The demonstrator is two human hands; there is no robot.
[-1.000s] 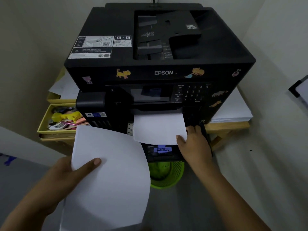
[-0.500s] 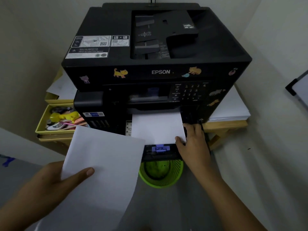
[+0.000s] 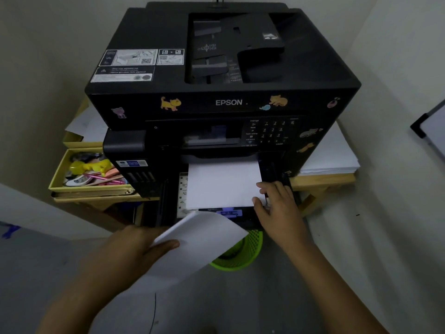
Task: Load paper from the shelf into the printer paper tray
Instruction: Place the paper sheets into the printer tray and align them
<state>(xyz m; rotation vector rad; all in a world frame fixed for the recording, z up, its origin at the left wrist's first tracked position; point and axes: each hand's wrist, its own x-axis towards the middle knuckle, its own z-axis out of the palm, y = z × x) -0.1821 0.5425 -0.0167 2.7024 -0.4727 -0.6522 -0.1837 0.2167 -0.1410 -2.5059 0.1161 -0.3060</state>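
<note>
The left hand (image 3: 134,251) pinches one thin sheaf of white paper (image 3: 199,239), its leading corner just in front of the black pull-out paper tray (image 3: 272,172), long axis angled toward it. The right hand (image 3: 277,203), nearer, rests fingers spread on the one white stack (image 3: 221,184) lying in that tray, gripping nothing.

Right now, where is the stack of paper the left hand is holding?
The paper stack sits low and centre in the head view, pinched in the left hand, just in front of the open paper tray and above the green basket.
</note>
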